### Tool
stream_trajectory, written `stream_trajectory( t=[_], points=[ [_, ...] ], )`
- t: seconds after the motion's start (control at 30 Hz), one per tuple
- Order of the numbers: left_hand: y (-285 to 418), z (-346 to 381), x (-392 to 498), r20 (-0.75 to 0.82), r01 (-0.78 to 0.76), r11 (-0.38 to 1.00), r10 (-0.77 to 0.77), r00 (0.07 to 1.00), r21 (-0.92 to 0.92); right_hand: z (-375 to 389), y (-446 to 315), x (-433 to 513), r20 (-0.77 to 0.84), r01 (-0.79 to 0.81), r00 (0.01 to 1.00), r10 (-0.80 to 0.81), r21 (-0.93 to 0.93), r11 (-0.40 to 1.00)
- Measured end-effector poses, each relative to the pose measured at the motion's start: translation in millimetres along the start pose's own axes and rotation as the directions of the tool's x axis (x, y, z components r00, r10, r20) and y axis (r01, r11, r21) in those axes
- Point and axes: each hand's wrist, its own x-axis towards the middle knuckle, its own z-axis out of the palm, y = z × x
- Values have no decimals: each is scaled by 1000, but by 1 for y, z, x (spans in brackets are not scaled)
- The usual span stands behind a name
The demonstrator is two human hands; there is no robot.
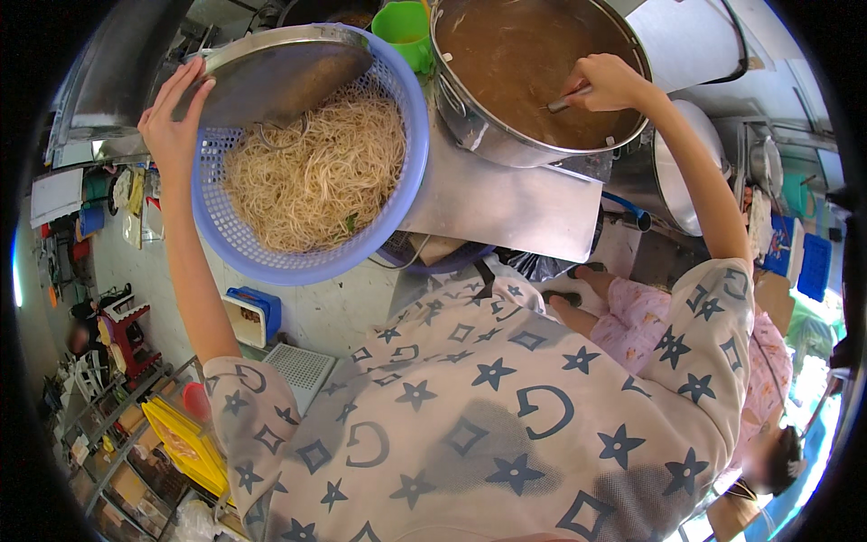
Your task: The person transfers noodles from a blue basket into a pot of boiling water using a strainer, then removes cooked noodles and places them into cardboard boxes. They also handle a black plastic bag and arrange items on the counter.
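Observation:
My left hand (173,112) grips the rim of a large round metal pot lid (257,85). The lid is tilted over a purple plastic colander (416,162), and its wire handle hangs close to the heap of bean sprouts (318,176) inside. To the right is a big steel pot (504,146) full of brown, cloudy liquid (515,61). Over this pot, my right hand (606,85) is closed around a metal utensil handle (561,105). The utensil's lower end is hidden in the liquid.
Between colander and pot stands a green plastic pitcher (399,30). Below them is a steel worktop (501,210) with a projecting corner. A blue-and-white cooler box (261,315) sits on the floor at left. Another person (637,318) in pink patterned clothes is close by at right.

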Motion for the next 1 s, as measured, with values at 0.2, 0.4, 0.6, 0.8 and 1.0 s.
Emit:
stream_trajectory(
  t=[0.2, 0.4, 0.6, 0.8, 1.0],
  points=[
    [0, -1, 1, -5, -12, 1000, 12, 1000, -22, 0, 6, 7, -111, 25, 994, -5, 175, 984],
    [-2, 1, 1, -9, -9, 999, 8, 1000, -32, -16, 21, -15, -160, -88, 974, 162, 394, 915],
    [-2, 1, 2, -3, -11, 999, 11, 1000, -40, -17, 40, -46, -157, -171, 947, 281, 496, 852],
    [-3, 1, 0, 5, 12, 1000, -12, 1000, 11, -45, 63, -66, -300, -315, 858, 417, 333, 888],
    [-1, 0, 1, -7, -3, 1000, 3, 1000, 6, -38, 32, -19, -528, -399, 809, 260, -168, 902]
  ],
)
